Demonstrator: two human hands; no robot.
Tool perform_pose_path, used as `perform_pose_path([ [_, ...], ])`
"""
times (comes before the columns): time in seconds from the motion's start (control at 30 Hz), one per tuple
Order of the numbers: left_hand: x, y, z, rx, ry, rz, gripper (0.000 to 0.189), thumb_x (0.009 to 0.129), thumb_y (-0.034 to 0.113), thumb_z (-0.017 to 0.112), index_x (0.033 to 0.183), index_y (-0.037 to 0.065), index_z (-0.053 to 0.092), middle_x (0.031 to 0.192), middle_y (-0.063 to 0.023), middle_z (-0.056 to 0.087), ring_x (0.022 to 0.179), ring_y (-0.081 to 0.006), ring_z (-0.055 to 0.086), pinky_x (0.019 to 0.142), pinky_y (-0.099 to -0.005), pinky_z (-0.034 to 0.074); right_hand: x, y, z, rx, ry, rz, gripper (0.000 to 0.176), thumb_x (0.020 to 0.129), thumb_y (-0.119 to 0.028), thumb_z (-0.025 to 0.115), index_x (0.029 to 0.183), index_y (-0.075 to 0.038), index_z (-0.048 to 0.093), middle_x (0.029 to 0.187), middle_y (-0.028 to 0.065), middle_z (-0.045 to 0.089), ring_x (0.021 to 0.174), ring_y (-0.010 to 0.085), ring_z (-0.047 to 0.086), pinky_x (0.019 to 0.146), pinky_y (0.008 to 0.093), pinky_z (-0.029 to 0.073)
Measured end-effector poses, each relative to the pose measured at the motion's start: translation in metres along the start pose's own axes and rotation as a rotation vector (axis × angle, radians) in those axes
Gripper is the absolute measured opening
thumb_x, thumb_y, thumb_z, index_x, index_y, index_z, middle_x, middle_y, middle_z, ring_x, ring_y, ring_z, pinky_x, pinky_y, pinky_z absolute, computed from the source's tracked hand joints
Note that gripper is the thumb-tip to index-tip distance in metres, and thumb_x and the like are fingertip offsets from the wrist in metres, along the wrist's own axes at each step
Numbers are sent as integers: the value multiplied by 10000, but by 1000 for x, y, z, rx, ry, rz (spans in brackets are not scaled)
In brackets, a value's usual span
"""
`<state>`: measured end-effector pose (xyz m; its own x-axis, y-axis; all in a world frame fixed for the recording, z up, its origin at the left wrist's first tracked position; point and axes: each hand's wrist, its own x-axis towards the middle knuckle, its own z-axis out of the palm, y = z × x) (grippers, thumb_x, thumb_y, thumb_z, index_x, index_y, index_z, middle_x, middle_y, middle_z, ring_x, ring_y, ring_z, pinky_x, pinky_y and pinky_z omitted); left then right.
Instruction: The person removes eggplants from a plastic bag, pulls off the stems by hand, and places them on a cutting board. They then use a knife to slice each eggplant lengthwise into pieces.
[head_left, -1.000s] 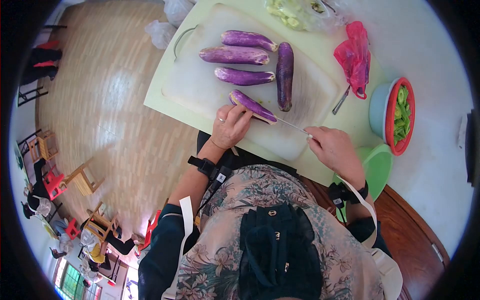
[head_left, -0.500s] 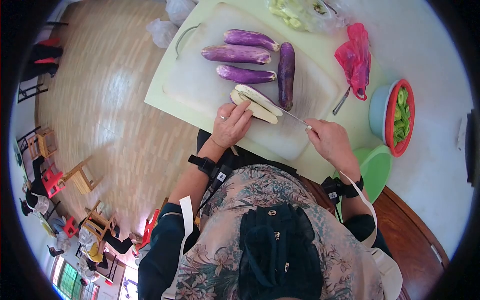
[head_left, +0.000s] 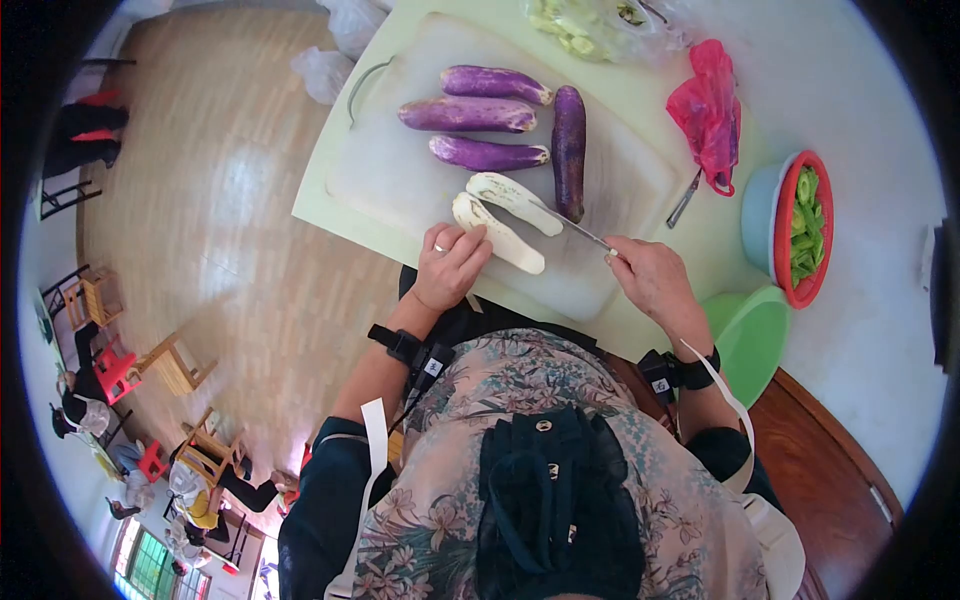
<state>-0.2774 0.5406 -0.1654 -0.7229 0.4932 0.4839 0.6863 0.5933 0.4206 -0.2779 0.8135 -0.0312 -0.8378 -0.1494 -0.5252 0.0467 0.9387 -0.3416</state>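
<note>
On the white cutting board [head_left: 375,185] lie two eggplant halves, pale cut faces up. My left hand [head_left: 450,265] has its fingertips on the left end of the nearer half [head_left: 508,242]. The farther half [head_left: 515,200] lies beside it, with the knife blade [head_left: 578,229] along its right end. My right hand [head_left: 655,283] is closed round the knife's handle. Three whole purple eggplants [head_left: 468,114] lie in a stack of rows above, and a darker one [head_left: 569,150] lies across their right ends.
At the right stand a red basket [head_left: 824,235] of green pieces in a blue bowl [head_left: 758,220] and a green basin [head_left: 755,345]. A pink bag [head_left: 708,110], a peeler-like tool [head_left: 683,200] and a clear bag [head_left: 600,30] lie on the table [head_left: 318,195]. Other people sit far left.
The two halves have come apart and lie flatter, cut faces up. My left hand has moved slightly down and left with the nearer half; the knife has shifted slightly left.
</note>
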Motion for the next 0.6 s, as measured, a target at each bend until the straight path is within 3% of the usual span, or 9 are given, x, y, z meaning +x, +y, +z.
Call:
perform_pose_path([
  [0.03,-1,-1,-1,10,0,12,258,669,97,601,924,56,616,1051,-64,601,892,-209,551,834,-384,434,1,1,2,8,2,0,212,868,-189,522,1038,-95,605,858,168,638,798,365,613,710,467,479],
  [0.27,-3,-7,-17,-46,-35,27,253,675,96,594,921,39,614,1060,-83,609,930,-224,559,826,-389,451,0,2,5,33,23,5,199,865,-181,521,1016,-90,614,835,173,636,795,368,613,704,471,481],
  [0.37,6,-7,-30,-110,-10,31,254,668,57,643,918,41,602,1037,-86,619,933,-234,573,824,-383,451,-1,2,6,56,26,14,196,863,-181,518,1010,-91,612,828,175,634,792,371,611,699,473,479],
  [0.53,19,-5,-44,-271,174,-192,379,637,-34,748,963,47,573,1022,-92,630,918,-265,602,815,-376,449,-1,3,10,62,29,20,191,858,-183,514,999,-92,607,820,176,629,779,377,605,694,474,477],
  [0.6,29,-3,-48,-259,229,-192,383,644,-33,747,974,48,571,1018,-93,631,921,-268,603,813,-376,449,-4,4,11,52,2,38,190,856,-183,513,995,-91,605,818,176,628,774,378,603,693,475,476],
])
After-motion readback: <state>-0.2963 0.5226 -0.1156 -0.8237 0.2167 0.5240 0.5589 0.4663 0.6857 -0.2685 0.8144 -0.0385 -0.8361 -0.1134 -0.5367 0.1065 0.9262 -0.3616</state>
